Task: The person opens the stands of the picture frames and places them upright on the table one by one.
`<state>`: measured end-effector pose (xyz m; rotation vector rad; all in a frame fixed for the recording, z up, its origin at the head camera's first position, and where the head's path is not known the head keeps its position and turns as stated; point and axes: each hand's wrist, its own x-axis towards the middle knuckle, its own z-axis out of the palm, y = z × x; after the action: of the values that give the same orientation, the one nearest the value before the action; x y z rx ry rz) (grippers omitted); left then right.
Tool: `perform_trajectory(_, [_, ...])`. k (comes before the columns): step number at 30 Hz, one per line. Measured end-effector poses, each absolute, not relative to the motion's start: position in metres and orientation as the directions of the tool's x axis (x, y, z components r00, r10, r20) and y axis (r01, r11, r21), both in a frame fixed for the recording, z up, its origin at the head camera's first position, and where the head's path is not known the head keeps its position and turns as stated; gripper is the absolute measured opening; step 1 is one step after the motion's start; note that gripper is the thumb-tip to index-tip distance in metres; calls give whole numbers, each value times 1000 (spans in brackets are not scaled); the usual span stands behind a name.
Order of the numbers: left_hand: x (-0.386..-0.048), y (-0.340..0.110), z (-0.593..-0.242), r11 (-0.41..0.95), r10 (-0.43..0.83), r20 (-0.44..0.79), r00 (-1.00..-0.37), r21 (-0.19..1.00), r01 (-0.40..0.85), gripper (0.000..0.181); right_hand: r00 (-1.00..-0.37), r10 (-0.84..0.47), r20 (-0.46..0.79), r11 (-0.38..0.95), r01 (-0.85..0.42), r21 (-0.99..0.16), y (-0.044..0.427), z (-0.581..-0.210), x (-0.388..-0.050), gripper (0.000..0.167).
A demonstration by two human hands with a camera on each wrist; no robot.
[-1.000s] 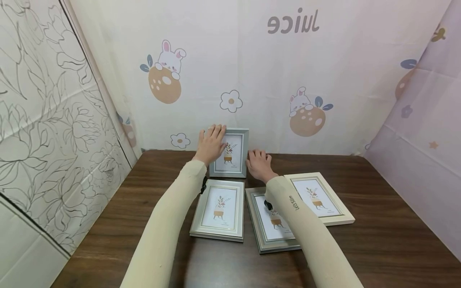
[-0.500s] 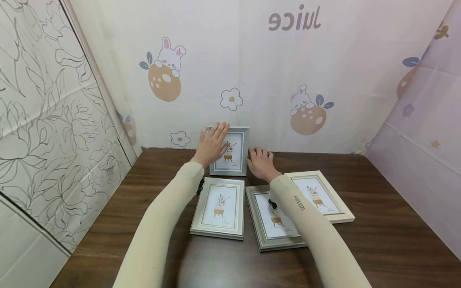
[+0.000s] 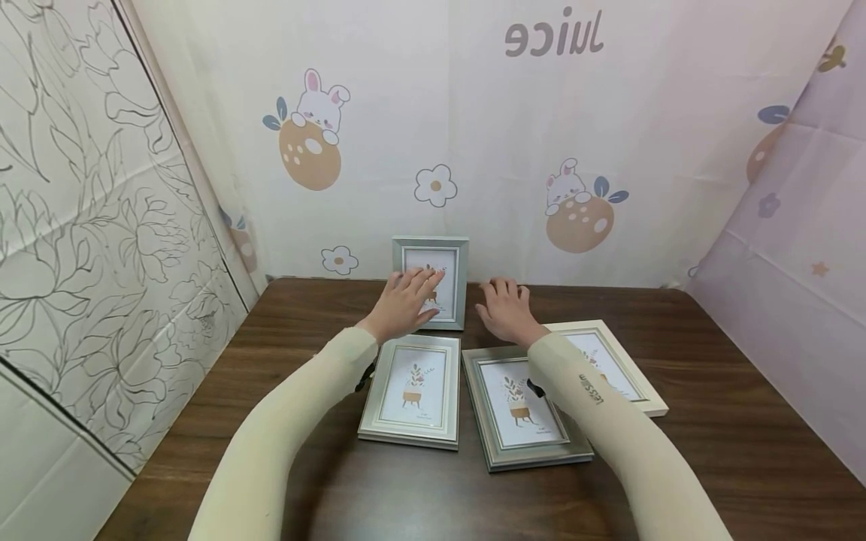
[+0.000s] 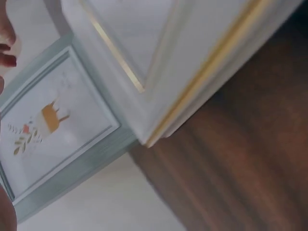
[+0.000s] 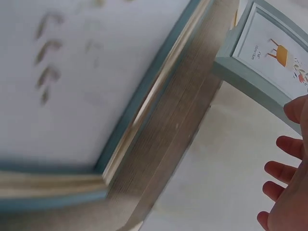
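A pale blue-green picture frame stands upright at the back of the table, leaning toward the patterned curtain. My left hand is in front of its lower left part, fingers loosely extended and holding nothing; contact cannot be told. To the right of that frame, apart from it, my right hand hovers with relaxed fingers and nothing in its grasp. Under the left wrist lies a white picture frame with a gold line. A grey-green picture frame and a cream picture frame lie flat below the right forearm, partly covered.
The dark wooden table ends at the back against a curtain printed with rabbits and flowers. A white panel with line-drawn flowers borders the left side. Another pale curtain hangs at the right.
My left hand has come off the top left edge of the standing frame and moved down. My right hand has drawn away from its right side. The frame stays upright.
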<state>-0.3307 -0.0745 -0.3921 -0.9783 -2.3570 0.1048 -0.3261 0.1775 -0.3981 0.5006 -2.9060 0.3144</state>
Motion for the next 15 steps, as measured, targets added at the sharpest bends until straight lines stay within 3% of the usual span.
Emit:
perform_trajectory(5, [-320, -75, -402, 713, 693, 360, -625, -212, 668, 76, -914, -355, 198, 906, -389, -169, 184, -396, -317, 47])
perform_trajectory(15, [-314, -73, -420, 666, 745, 163, -647, -257, 701, 68, -857, -468, 215, 863, -495, -95, 189, -399, -301, 44])
